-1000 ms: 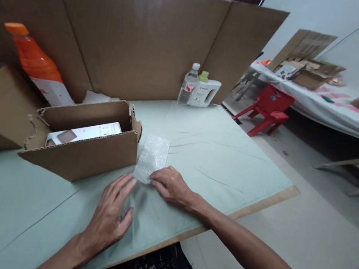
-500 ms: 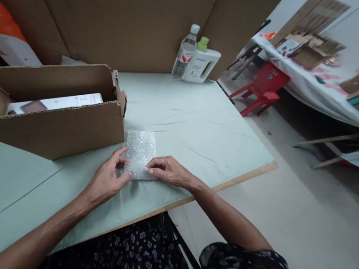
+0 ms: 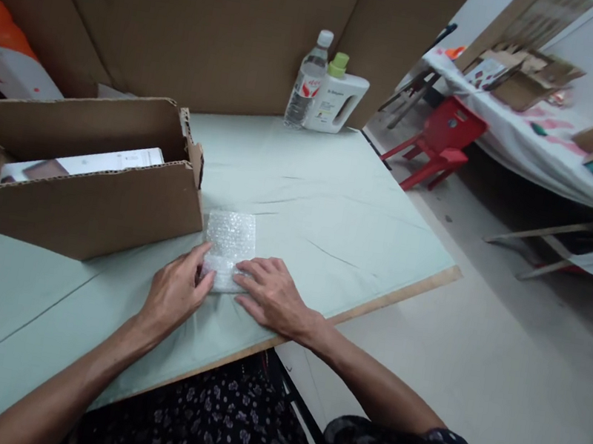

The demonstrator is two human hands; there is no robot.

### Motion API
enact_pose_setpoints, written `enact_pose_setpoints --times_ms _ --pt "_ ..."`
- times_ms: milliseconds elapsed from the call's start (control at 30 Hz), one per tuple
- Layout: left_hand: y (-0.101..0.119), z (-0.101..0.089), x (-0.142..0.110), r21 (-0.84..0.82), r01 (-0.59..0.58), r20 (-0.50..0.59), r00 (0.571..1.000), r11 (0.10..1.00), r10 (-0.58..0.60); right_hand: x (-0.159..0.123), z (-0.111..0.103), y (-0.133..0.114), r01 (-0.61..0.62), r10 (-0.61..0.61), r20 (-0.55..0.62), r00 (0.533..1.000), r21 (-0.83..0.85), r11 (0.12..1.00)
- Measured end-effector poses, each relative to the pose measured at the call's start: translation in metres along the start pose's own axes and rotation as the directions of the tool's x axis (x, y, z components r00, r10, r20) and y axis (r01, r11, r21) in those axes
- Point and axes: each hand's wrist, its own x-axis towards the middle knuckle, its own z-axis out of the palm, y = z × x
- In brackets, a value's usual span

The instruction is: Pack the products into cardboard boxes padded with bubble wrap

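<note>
A small rectangle of clear bubble wrap [image 3: 232, 233] lies flat on the pale green table cover, with a brighter band that looks like a folded layer along its near end. My left hand [image 3: 177, 287] rests at its left edge, thumb and fingers apart, the fingertips touching the wrap. From the right, my right hand [image 3: 272, 295] lies with its fingers stretched out, and their tips press on the near right part of the wrap. Whether anything is inside the wrap, I cannot tell.
Left of the wrap stands an open cardboard box [image 3: 145, 217] holding a white printed box [image 3: 109, 161]. At the back are a water bottle [image 3: 308, 81] and a white jug with a green cap [image 3: 338, 101]. A red chair [image 3: 445, 137] stands on the floor beyond the table's right edge.
My right hand has gone from a pinch at the wrap's right edge to stretched fingers laid on it. My left thumb has drawn slightly back to the left.
</note>
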Motion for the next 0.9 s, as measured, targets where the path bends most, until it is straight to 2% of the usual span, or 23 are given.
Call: enact_pose_setpoints --times_ms 100,167,233,333,400,500,567,633,733,800,900 --pt "-0.004 -0.003 -0.011 0.012 -0.207 -0.101 0.973 0.978 0.207 0.006 0.006 0.004 -0.057 0.057 -0.001 0.998 0.037 0.998" --pt "-0.004 -0.007 -0.020 0.044 -0.337 -0.110 0.934 0.941 0.340 0.008 0.004 0.004 -0.098 0.100 -0.005 0.995 0.133 0.986" --pt "-0.003 -0.011 -0.029 0.046 -0.401 -0.093 0.910 0.915 0.404 0.008 0.000 0.002 -0.155 0.151 0.033 0.988 0.259 0.953" --pt "0.001 -0.014 -0.034 0.000 -0.383 -0.068 0.922 0.924 0.382 0.008 -0.006 -0.002 -0.260 0.224 0.134 0.965 0.439 0.860" --pt "0.002 -0.014 -0.032 -0.017 -0.319 -0.047 0.947 0.947 0.318 0.007 -0.009 -0.004 -0.304 0.270 0.141 0.952 0.487 0.818" --pt "-0.002 -0.011 -0.024 -0.006 -0.223 -0.038 0.974 0.975 0.223 0.005 -0.011 -0.007 -0.271 0.309 -0.043 0.950 0.381 0.884" --pt "-0.006 -0.008 -0.019 0.010 -0.186 -0.039 0.982 0.983 0.186 0.002 -0.011 -0.010 -0.197 0.237 -0.149 0.960 0.242 0.950" --pt "-0.009 -0.005 -0.015 0.031 -0.171 -0.041 0.984 0.985 0.172 0.001 -0.009 -0.011 -0.098 0.114 -0.126 0.986 0.125 0.987" --pt "-0.011 -0.003 -0.015 0.070 -0.214 -0.100 0.970 0.974 0.220 0.002 -0.003 -0.010 -0.005 0.006 -0.005 1.000 0.025 1.000" --pt "-0.010 -0.005 -0.020 0.084 -0.294 -0.134 0.943 0.952 0.304 0.004 0.001 -0.009 -0.026 0.026 0.022 0.999 0.026 0.999" --pt "-0.008 -0.012 -0.031 0.044 -0.396 -0.098 0.912 0.917 0.399 0.006 0.004 -0.009 -0.112 0.109 0.025 0.994 0.152 0.982"
